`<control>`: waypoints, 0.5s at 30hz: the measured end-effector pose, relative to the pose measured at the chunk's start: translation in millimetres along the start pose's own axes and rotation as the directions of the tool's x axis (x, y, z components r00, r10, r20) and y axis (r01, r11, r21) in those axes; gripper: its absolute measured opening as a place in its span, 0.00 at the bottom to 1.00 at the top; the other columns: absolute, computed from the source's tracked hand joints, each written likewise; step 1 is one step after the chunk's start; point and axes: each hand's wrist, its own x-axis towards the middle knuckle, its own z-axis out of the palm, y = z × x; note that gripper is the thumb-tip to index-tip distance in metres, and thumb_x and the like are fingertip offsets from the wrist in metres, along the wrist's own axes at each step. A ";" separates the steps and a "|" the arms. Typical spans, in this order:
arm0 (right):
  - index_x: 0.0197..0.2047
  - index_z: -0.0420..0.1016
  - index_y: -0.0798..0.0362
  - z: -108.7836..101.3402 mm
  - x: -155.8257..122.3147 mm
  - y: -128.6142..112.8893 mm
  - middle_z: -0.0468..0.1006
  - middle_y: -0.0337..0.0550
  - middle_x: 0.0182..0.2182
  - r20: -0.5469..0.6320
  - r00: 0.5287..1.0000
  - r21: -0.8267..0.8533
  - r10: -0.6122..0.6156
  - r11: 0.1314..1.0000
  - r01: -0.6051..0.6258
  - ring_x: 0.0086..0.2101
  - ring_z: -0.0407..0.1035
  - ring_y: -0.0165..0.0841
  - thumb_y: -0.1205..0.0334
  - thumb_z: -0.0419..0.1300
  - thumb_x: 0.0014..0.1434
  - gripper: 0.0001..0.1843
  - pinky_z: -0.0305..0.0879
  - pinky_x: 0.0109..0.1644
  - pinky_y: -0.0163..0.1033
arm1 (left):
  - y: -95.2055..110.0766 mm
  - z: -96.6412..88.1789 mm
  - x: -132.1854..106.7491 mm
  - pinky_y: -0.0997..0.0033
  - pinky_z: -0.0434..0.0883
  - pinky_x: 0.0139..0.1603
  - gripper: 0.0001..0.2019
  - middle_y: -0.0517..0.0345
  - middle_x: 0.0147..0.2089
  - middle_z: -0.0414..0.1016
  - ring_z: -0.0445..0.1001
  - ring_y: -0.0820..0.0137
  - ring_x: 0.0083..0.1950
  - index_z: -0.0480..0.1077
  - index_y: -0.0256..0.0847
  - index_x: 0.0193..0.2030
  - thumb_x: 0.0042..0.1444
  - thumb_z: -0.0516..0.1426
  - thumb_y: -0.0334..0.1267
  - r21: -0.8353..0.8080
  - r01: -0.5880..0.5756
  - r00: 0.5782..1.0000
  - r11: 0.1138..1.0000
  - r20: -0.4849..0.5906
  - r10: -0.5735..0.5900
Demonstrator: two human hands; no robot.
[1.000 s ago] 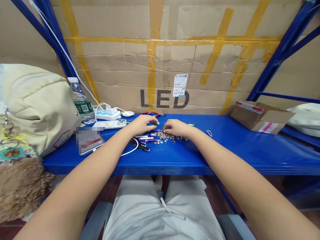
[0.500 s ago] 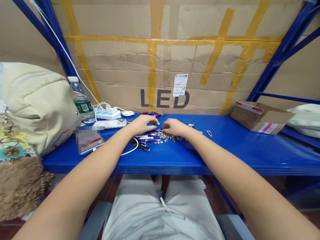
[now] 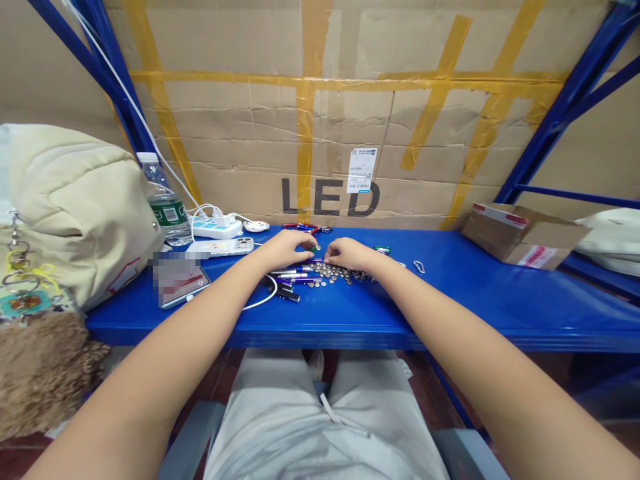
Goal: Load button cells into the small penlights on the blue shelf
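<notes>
While just beside fingers (image 3: 334,257), button cells (image 3: 330,271)

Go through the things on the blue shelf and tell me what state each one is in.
Left hand: fingers curled, tips at a green item
Right hand: curled at the edge of the heap
Button cells: loose in a heap
Metal tubes: lying loose, side by side
Water bottle: upright, capped
Power strip: plugged with a charger
Carton: closed, taped

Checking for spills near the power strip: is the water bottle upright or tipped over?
Upright: the water bottle stands on its base on the blue shelf, neck pointing up, beside the cream bag.
</notes>
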 end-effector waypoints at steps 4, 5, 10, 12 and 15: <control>0.34 0.79 0.54 -0.6 0.8 -0.1 0.82 0.43 0.34 0.022 0.999 -0.001 0.039 0.999 -0.039 0.34 0.72 0.33 0.60 0.59 0.58 0.09 0.62 0.36 0.33 | 0.3 0.2 0.0 0.69 0.68 0.47 0.11 0.54 0.43 0.79 0.75 0.68 0.44 0.74 0.39 0.44 0.54 0.58 0.35 0.006 -0.003 1.000 1.000 0.006 0.003; 0.35 0.79 0.54 -0.7 0.8 0.3 0.82 0.43 0.35 0.019 0.999 0.003 0.038 0.999 -0.038 0.35 0.72 0.33 0.61 0.59 0.58 0.09 0.62 0.37 0.33 | 0.3 0.1 -0.1 0.69 0.68 0.47 0.11 0.54 0.43 0.79 0.75 0.67 0.44 0.75 0.39 0.44 0.54 0.58 0.35 0.006 -0.004 1.000 1.000 0.006 0.004; 0.35 0.80 0.53 -0.2 0.8 3.4 0.82 0.44 0.36 -0.010 1.000 -0.001 0.013 1.000 -0.013 0.36 0.73 0.34 0.62 0.60 0.56 0.07 0.63 0.39 0.35 | 0.0 0.3 -0.3 0.69 0.68 0.47 0.11 0.54 0.43 0.79 0.75 0.67 0.43 0.74 0.39 0.45 0.54 0.58 0.35 0.000 -0.006 1.000 1.000 0.006 0.006; 0.33 0.79 0.53 0.4 0.7 3.7 0.82 0.44 0.35 -0.006 1.000 0.002 0.027 1.000 -0.027 0.35 0.73 0.35 0.61 0.60 0.56 0.07 0.63 0.38 0.36 | -0.2 0.7 -0.3 0.68 0.68 0.48 0.11 0.54 0.43 0.79 0.75 0.67 0.43 0.74 0.39 0.45 0.54 0.58 0.35 0.001 -0.011 1.000 1.000 0.004 0.011; 0.30 0.78 0.53 0.8 -0.3 3.5 0.81 0.44 0.32 0.002 0.999 0.028 0.037 0.999 -0.037 0.33 0.72 0.35 0.62 0.59 0.56 0.07 0.63 0.36 0.36 | -0.9 0.9 -0.3 0.68 0.69 0.48 0.11 0.54 0.43 0.79 0.75 0.67 0.43 0.74 0.40 0.45 0.54 0.58 0.35 0.001 -0.018 1.000 1.000 0.003 0.018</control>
